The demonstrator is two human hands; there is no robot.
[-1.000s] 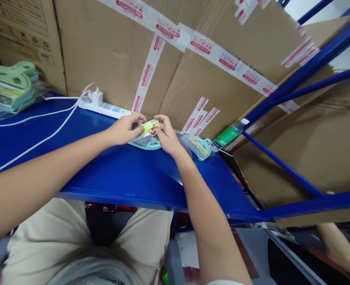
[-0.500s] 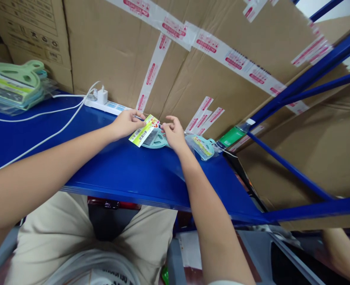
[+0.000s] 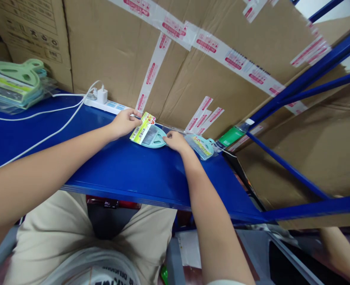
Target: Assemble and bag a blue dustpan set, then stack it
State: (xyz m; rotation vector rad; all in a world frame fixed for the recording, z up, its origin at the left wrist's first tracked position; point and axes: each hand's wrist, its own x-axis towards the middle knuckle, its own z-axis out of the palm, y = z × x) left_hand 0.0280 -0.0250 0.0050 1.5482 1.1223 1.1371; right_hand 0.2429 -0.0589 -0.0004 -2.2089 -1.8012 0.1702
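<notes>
A small light-blue dustpan [image 3: 155, 141], with dark brush bristles in it, lies on the blue tabletop in front of me. A yellow-green and white printed card [image 3: 140, 131] sits across its left end. My left hand [image 3: 126, 123] pinches the card's upper left edge between thumb and fingers. The fingers of my right hand [image 3: 176, 140] are closed on the dustpan's handle end, which they partly hide. Just right of that hand, a similar light-blue set in a clear bag [image 3: 202, 146] rests on the table.
Several bagged green and blue dustpans [image 3: 17, 85] are stacked at the left. A white power strip [image 3: 105, 105] with a plug and cables runs along the cardboard behind. A green-labelled bottle [image 3: 233, 135] leans by the blue rack frame [image 3: 290, 95]. Another person's arm [image 3: 339, 251] shows lower right.
My right hand has come down from above the dustpan to its handle end. The card has shifted slightly left with my left hand, and the dustpan shows more fully.
</notes>
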